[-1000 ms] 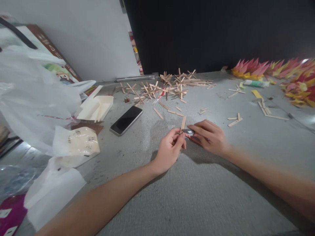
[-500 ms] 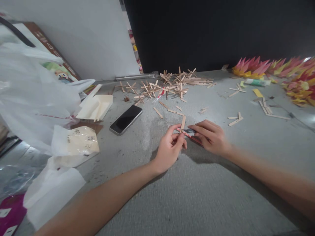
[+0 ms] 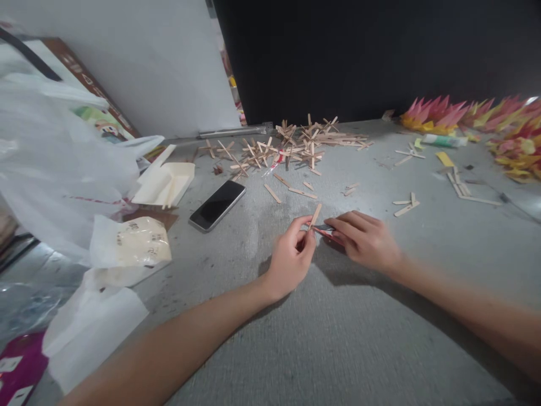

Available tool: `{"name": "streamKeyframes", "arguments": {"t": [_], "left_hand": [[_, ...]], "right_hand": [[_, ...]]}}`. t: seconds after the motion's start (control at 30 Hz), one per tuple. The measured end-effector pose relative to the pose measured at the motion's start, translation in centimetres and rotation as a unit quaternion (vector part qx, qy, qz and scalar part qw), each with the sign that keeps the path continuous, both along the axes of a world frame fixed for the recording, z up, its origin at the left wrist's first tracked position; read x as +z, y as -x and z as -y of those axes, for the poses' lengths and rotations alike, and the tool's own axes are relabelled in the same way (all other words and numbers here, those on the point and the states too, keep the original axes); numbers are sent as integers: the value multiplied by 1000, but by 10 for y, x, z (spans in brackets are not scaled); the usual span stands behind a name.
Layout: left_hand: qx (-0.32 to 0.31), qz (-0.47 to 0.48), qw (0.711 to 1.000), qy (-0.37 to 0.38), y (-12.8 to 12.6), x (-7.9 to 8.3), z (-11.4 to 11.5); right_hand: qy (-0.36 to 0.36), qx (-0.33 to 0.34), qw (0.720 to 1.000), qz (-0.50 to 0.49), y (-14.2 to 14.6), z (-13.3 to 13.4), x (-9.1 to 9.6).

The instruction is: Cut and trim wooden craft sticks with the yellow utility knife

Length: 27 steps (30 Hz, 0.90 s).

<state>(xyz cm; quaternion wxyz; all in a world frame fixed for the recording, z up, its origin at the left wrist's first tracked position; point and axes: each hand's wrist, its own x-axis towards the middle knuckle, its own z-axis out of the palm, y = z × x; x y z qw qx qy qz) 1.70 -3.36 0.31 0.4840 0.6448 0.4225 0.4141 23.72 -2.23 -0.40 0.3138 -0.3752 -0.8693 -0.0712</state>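
My left hand [image 3: 291, 259] pinches a small wooden craft stick [image 3: 315, 215] between thumb and fingers, its upper end pointing up and away. Closed around a slim tool with a dark grey part [image 3: 323, 228] and a red part, my right hand [image 3: 367, 239] is just to the right. The tool's tip meets the lower part of the stick at my left fingertips. My fingers hide most of the tool, so its exact kind is unclear. Beyond my hands lie a few loose craft sticks [image 3: 302, 193] and short stick pieces [image 3: 350, 189].
A heap of craft sticks [image 3: 296, 146], some joined into crosses, lies at the back. On the left are a phone [image 3: 217, 205], an open food box [image 3: 180, 183] and a plastic bag [image 3: 54, 163]. Folded paper pieces [image 3: 435, 115] and a glue tube [image 3: 443, 140] sit at back right.
The stick in my left hand has turned, its upper end leaning further right and lower. My left fingers have closed in more, and my right hand has shifted slightly right.
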Motion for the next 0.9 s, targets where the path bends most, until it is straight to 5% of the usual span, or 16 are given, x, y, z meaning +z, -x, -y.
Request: {"name": "streamKeyframes", "arguments": {"t": [0.3, 0.73, 0.9], "left_hand": [[44, -54, 998, -10, -2, 2, -1], [35, -86, 995, -44, 0, 0, -1], [18, -16, 998, -56, -1, -1, 6]], "right_hand": [[-37, -90, 983, 156, 10, 16, 7], [18, -148, 971, 188, 21, 26, 12], [16, -147, 974, 170, 16, 22, 13]]}}
